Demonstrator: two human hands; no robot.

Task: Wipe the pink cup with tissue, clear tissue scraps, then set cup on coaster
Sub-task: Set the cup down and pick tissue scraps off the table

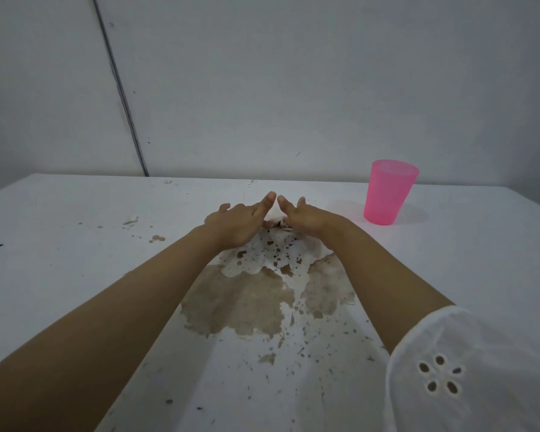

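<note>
Pink cup stood upright on the table, right of and well apart from the right hand; it looked like light, stiff, smooth plastic, probably best gripped round the mid wall. Left hand and right hand had fingers fairly straight, tips almost meeting, tented over a crumpled tissue scrap that lay between the palms, soft and likely to tear. Both hands held nothing that I could see; no coaster in view.
</note>
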